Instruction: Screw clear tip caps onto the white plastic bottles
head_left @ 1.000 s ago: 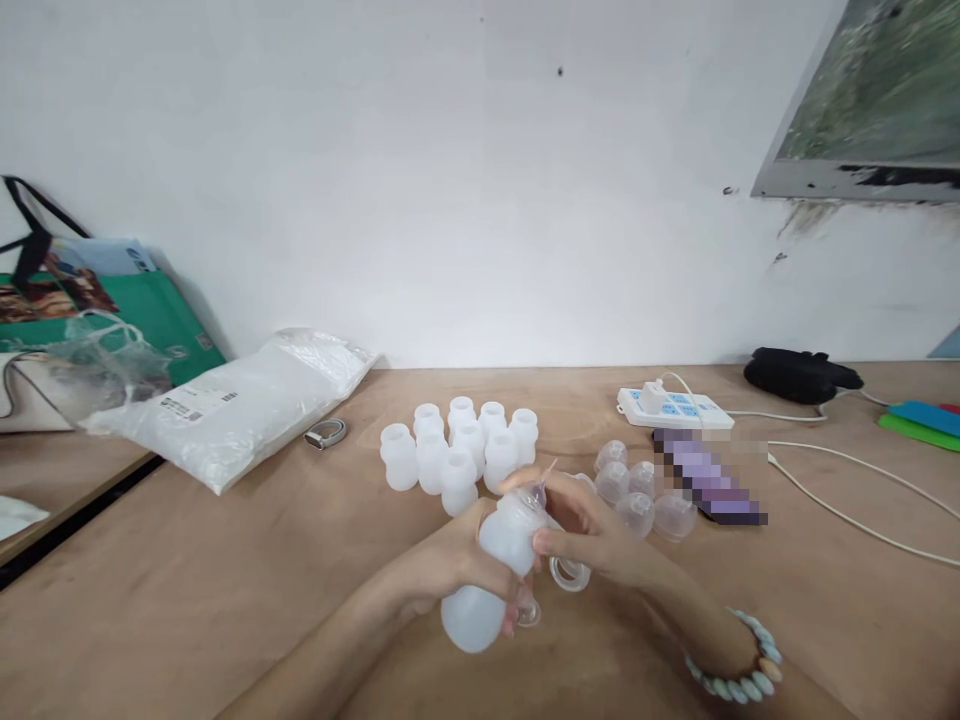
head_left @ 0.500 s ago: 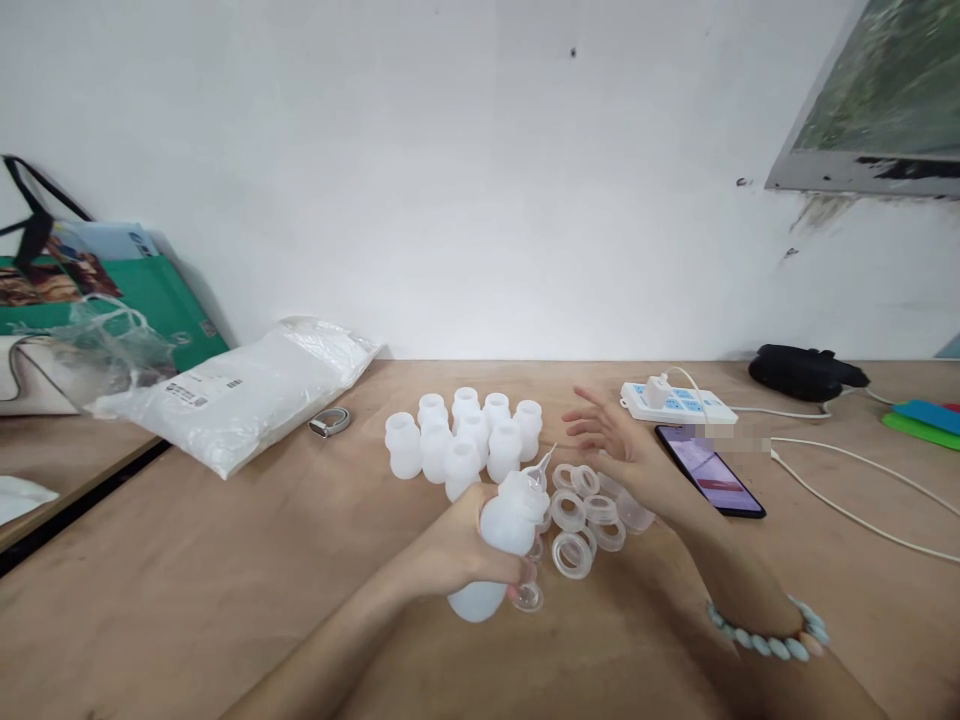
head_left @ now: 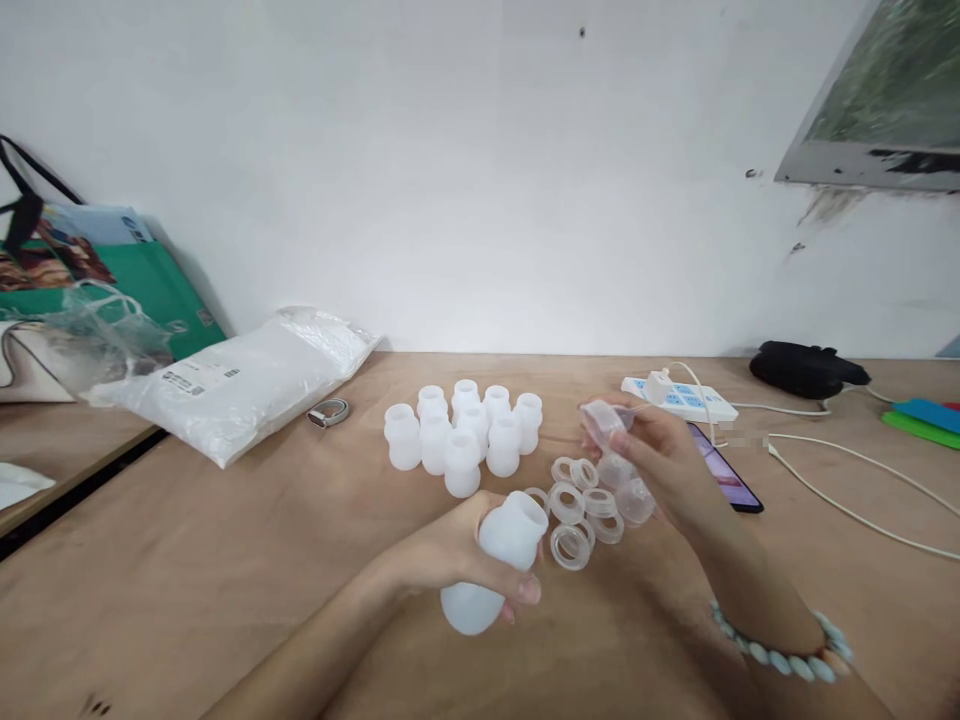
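My left hand [head_left: 465, 555] is wrapped round a white translucent bottle [head_left: 517, 525], tilted so that its uncovered mouth points up and right. In my right hand [head_left: 652, 450], the fingers pinch a clear plastic cap [head_left: 604, 424], cup-shaped, with a thin tip partly hidden by the fingers. Below that hand lies a cluster of clear plastic rings [head_left: 568, 502]. Rounded clear caps [head_left: 635, 502] rest at the cluster's right side. Several more white bottles [head_left: 461, 465] stand upright, with open mouths, beyond my left hand.
A phone [head_left: 727, 475] lies behind my right wrist, near a white power strip [head_left: 694, 403] with cables. On the left are a white plastic parcel [head_left: 240, 385], a watch-like band [head_left: 328, 412] and a green bag [head_left: 157, 290]. A black case [head_left: 802, 370] sits by the wall.
The clear pointed piece at the bottle's mouth is gone from there. My right hand, open and empty before, now holds a clear cap. The bottle stays in my left hand.
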`<state>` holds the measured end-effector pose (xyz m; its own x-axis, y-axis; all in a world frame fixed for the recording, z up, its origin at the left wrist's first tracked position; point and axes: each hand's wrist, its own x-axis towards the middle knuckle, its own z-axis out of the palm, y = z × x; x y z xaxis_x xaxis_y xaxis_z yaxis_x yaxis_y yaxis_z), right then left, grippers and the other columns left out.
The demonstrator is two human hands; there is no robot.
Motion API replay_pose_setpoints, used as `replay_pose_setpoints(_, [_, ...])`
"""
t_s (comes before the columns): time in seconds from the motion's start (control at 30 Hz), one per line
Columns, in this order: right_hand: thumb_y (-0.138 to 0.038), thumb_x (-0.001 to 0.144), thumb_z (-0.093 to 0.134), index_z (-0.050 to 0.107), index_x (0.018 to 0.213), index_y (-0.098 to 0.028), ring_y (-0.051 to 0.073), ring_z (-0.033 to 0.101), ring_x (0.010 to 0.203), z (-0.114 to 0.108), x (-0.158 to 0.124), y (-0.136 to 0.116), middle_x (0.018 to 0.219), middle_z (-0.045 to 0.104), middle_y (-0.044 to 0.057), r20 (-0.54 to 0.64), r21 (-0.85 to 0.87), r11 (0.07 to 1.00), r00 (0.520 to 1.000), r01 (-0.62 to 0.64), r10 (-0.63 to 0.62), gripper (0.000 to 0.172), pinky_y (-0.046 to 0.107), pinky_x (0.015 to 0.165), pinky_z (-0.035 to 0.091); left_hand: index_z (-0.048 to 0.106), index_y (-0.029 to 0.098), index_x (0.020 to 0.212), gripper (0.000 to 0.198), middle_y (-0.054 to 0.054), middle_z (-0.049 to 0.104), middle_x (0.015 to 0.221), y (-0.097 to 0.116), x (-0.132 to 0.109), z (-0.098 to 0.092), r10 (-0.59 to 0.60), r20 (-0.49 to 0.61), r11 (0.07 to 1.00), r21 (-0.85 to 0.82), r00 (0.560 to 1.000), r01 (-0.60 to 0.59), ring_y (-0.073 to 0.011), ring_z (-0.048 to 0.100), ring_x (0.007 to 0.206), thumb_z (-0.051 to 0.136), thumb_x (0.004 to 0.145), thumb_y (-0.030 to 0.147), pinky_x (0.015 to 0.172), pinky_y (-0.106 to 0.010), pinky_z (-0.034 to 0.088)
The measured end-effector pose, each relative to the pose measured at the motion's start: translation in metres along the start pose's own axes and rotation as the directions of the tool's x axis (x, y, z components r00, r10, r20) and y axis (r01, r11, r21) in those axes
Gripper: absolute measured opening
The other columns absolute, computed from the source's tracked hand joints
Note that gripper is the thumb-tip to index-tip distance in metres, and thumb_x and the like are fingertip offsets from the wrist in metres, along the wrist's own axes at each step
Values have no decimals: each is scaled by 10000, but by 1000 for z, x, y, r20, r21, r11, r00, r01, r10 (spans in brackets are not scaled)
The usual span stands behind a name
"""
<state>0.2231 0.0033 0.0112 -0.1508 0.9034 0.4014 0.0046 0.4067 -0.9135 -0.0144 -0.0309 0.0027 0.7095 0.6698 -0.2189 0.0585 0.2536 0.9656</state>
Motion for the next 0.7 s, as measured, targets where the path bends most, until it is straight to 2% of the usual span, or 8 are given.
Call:
replay_pose_setpoints(0.1, [-440,850,701,655,886,-175,185,579,675,-12,6,8,752,635,33,-94,-39,999,995,32,-36,271,314,647,485,639,206,966,262,-9,678,796,9,-6,-12,158,-19,987,-18,987,-158,-178,645,741,673,773,379,708,-311,492])
replay_pose_setpoints(0.17, [-451,843,701,648,834,-167,177,570,655,-12,8,11,722,620,28,-114,-59,998,993,12,-18,289,304,627,471,622,201,1089,454,-88,694,989,12,-13,-23,281,-130,960,26,951,-280,-261,662,912,654,799,548,752,-343,516])
replay_pose_setpoints(0.2, [-460,830,708,645,819,-166,176,570,647,-11,8,12,712,617,25,-119,-62,998,993,0,-7,300,302,619,471,605,194,1140,540,-128,669,1107,12,-17,-30,327,-215,945,73,920,-318,-305,642,1010,646,793,606,778,-358,523])
replay_pose_setpoints(0.27, [-489,798,725,645,802,-168,177,576,632,-7,9,12,696,615,22,-129,-62,998,992,-19,11,331,303,608,480,571,196,1191,610,-155,595,1264,7,-26,-43,409,-416,912,223,812,-345,-353,565,1164,621,792,654,833,-369,522])
replay_pose_setpoints(0.37, [-537,741,754,661,838,-174,188,595,632,-1,8,10,694,623,23,-158,-60,997,986,-56,46,387,304,581,505,530,230,1218,529,-101,581,1208,-11,-35,-63,446,-625,858,502,641,-107,-325,510,1208,587,835,589,903,-373,489])
replay_pose_setpoints(0.43, [-552,711,772,671,885,-179,198,609,648,2,8,9,706,631,25,-163,-59,995,984,-81,70,424,310,580,525,537,208,1171,479,-77,546,1073,-28,-37,-74,459,-674,767,629,579,125,-288,564,1018,567,841,554,835,-388,498])
replay_pose_setpoints(0.53, [-553,692,790,679,913,-181,209,623,673,5,7,10,718,642,26,-135,-40,995,988,-86,80,447,328,605,549,541,177,1044,409,-42,477,967,-46,-35,-82,462,-700,692,669,545,272,-221,554,816,548,846,534,776,-377,500])
replay_pose_setpoints(0.7, [-539,735,785,672,960,-177,233,648,765,8,4,21,817,676,51,-80,-33,996,994,-84,81,440,349,661,554,416,201,1197,428,-50,494,1064,-56,-24,-82,478,-701,706,665,529,244,-223,573,861,551,865,435,720,-322,499])
